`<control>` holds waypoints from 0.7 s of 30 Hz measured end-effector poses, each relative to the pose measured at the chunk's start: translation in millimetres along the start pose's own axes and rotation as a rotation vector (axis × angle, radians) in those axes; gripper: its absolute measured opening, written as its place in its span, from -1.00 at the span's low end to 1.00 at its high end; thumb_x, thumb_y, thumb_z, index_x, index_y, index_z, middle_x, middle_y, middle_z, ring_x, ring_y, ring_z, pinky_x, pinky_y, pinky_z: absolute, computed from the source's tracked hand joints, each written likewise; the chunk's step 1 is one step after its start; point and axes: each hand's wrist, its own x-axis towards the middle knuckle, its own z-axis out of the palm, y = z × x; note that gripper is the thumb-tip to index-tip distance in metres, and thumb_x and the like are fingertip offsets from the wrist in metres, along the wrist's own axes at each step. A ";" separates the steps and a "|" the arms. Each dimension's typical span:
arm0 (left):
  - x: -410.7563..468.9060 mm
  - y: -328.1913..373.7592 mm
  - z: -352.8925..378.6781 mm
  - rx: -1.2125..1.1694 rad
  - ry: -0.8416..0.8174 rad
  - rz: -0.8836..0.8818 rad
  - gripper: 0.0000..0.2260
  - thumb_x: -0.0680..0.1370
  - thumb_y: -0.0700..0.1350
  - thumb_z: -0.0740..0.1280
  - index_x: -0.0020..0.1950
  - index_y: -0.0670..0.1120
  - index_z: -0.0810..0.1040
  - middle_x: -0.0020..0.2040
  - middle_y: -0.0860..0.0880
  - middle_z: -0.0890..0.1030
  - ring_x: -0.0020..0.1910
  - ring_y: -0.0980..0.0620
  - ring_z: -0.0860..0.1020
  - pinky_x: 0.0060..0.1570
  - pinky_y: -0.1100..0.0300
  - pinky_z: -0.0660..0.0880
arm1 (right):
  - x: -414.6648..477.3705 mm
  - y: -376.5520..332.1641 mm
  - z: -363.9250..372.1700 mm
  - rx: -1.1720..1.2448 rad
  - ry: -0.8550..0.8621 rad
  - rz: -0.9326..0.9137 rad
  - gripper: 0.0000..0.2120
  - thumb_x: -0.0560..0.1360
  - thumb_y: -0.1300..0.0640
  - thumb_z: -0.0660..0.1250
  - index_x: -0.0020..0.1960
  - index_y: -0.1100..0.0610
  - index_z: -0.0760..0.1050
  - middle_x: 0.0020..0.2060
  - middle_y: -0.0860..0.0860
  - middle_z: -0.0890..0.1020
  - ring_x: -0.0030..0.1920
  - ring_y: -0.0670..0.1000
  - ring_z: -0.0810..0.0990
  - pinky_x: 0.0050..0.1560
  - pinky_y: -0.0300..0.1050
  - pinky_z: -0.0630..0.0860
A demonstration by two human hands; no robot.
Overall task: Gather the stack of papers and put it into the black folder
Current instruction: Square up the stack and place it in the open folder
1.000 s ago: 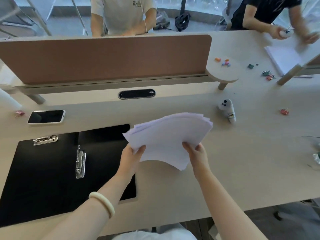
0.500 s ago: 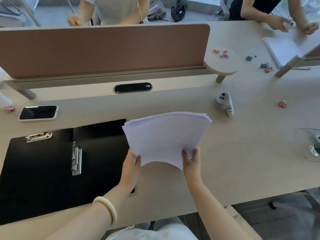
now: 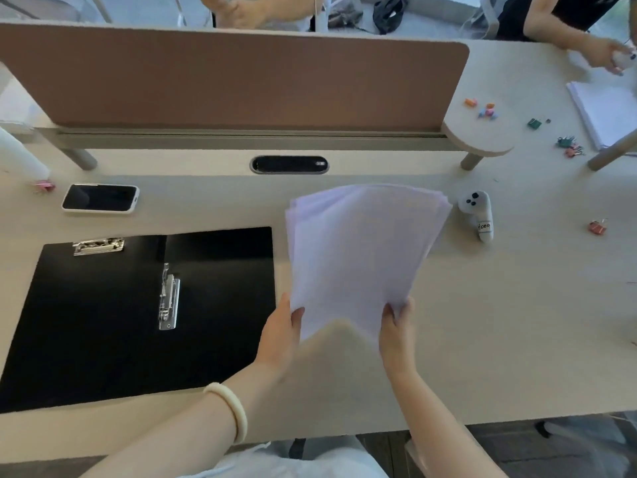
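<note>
A stack of white papers (image 3: 362, 250) is held up off the desk, tilted, its sheets slightly fanned at the top. My left hand (image 3: 281, 334) grips its lower left corner and my right hand (image 3: 396, 336) grips its lower right corner. The black folder (image 3: 103, 322) lies open and flat on the desk to the left of the papers. It has a metal clip (image 3: 98, 245) near its top edge and a long metal clamp (image 3: 169, 296) along its middle. The papers are beside the folder, not over it.
A phone (image 3: 100, 198) lies behind the folder. A white controller (image 3: 479, 213) rests right of the papers, a red binder clip (image 3: 598, 226) further right. A brown divider panel (image 3: 234, 81) crosses the desk. More clips and another paper stack (image 3: 610, 108) lie far right, where other people sit.
The papers have been raised from nearly flat to more upright and squared up. Both hands stayed on the lower corners. The stack now sits clear of the folder's right edge.
</note>
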 end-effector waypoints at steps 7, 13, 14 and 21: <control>3.3 -41.3 -80.0 -0.125 0.153 -0.110 -0.92 0.59 -0.17 0.15 0.04 -0.14 0.37 -0.10 0.03 0.51 -0.12 0.12 0.49 -0.22 0.25 0.41 | -20.4 -22.2 66.2 -0.317 -0.285 -0.008 -0.79 0.48 0.30 0.08 -0.28 0.09 0.18 -0.38 0.02 0.31 -0.36 0.05 0.26 -0.37 -0.04 0.20; 17.8 -103.5 -126.7 -0.196 0.218 -0.336 -0.93 0.57 -0.20 0.17 0.03 -0.14 0.40 -0.08 -0.06 0.49 -0.07 -0.03 0.48 -0.24 0.28 0.39 | -29.4 3.9 142.3 -0.453 -0.426 0.277 -0.91 0.50 0.29 0.08 -0.17 0.17 0.26 -0.25 0.11 0.42 -0.25 0.12 0.37 -0.24 -0.05 0.26; 20.4 -111.5 -130.5 -0.217 0.214 -0.362 -0.93 0.57 -0.20 0.18 0.03 -0.13 0.41 -0.07 -0.06 0.49 -0.06 -0.03 0.48 -0.23 0.26 0.40 | -30.2 6.2 149.9 -0.481 -0.442 0.304 -0.97 0.51 0.29 0.08 -0.10 0.21 0.27 -0.18 0.15 0.44 -0.19 0.13 0.40 -0.20 -0.05 0.29; 25.3 -154.1 -150.1 -0.289 0.319 -0.498 -0.92 0.54 -0.13 0.26 -0.04 -0.12 0.51 -0.10 -0.07 0.58 -0.12 0.00 0.53 -0.21 0.25 0.43 | -33.8 15.7 177.7 -0.579 -0.433 0.355 -0.85 0.51 0.25 0.12 0.07 0.24 0.31 -0.05 0.17 0.46 -0.08 0.17 0.44 -0.08 -0.05 0.35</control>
